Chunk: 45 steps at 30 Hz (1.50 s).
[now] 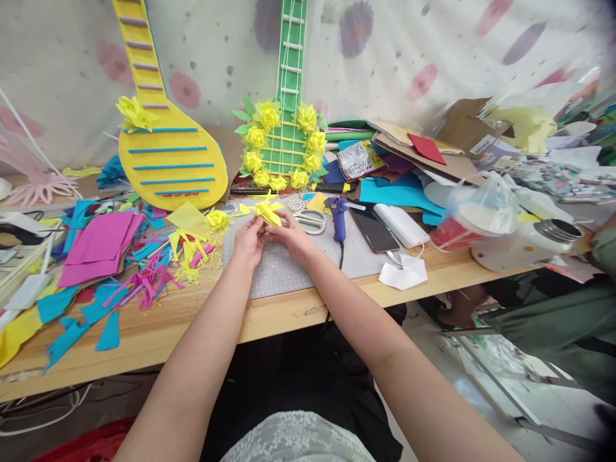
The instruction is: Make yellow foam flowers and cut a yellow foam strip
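Between both hands, over the grey cutting mat (274,276), is a yellow paper flower (267,210) with spread petals. My left hand (249,241) pinches it low on its left side. The fingers of my right hand (291,236) are closed on its right side. White-handled scissors (312,222) lie just beyond my right hand, their blades hidden. To the right, a purple glue gun (338,218) rests on the mat. Another yellow paper flower (218,220) sits left of my hands.
A yellow paper instrument (173,160) and a green one (285,138) ringed with yellow flowers lean at the back. Paper scraps (149,276) cover the left. A phone (373,228), power bank (400,224), cup (474,221) and open bottle (524,244) stand right. Beyond is another person's leg.
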Available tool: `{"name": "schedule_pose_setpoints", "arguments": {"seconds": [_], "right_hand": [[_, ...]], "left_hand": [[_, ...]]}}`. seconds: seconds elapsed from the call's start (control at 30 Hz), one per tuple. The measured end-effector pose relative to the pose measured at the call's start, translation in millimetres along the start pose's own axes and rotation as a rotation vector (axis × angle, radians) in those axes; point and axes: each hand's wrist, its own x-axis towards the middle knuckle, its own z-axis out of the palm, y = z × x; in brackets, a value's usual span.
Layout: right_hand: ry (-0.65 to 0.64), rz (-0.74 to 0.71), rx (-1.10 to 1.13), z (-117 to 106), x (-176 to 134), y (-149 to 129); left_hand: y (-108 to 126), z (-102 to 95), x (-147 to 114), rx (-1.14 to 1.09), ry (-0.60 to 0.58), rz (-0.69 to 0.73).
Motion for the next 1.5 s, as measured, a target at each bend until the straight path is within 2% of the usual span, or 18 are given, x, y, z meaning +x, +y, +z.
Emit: {"name": "schedule_pose_setpoints", "arguments": {"seconds": [0.1, 0.17, 0.27, 0.4, 0.47, 0.57, 0.8, 1.2, 1.4, 1.5], "right_hand": [[-0.112, -0.010, 0.063, -4.9, -3.1, -7.7], [-0.142, -0.004, 0.093, -8.3, -4.4, -12.8], [-0.039, -0.055, -0.005, -12.5, -2.0, -14.4], [0.070, -0.266, -0.292, -14.3, 6.5, -6.1], [0.081, -0.347, -0.389, -14.0, 10.0, -2.5], [0.117, -0.372, -0.483, -13.2, 12.9, -0.8], [0.169, -0.386, -0.462, -15.1, 12.8, -1.7], [0.205, -0.342, -0.511, -15.7, 5.3, -11.1], [0.152, -0.245, -0.439, -17.2, 11.1, -3.3], [0.178, -0.179, -0.419, -14.7, 9.6, -3.9]], "left_hand": [[6.4, -1.8, 0.0, -0.093, -0.086, -0.077], [12.2, -3.8, -0.9, -0.186, -0.141, -0.174], [18.9, -7.7, -3.5, -0.310, -0.200, -0.387], [21.1, -11.9, -7.1, -0.422, -0.260, -0.636], [20.8, -12.7, -8.0, -0.457, -0.273, -0.702], [20.4, -12.9, -8.1, -0.476, -0.261, -0.746], [20.2, -14.2, -4.6, -0.415, -0.245, -0.711], [11.9, -4.9, -4.7, -0.100, -0.166, -0.400], [8.7, -3.3, -4.5, -0.064, -0.139, -0.305], [8.0, -2.5, -4.1, -0.047, -0.091, -0.222]]}}
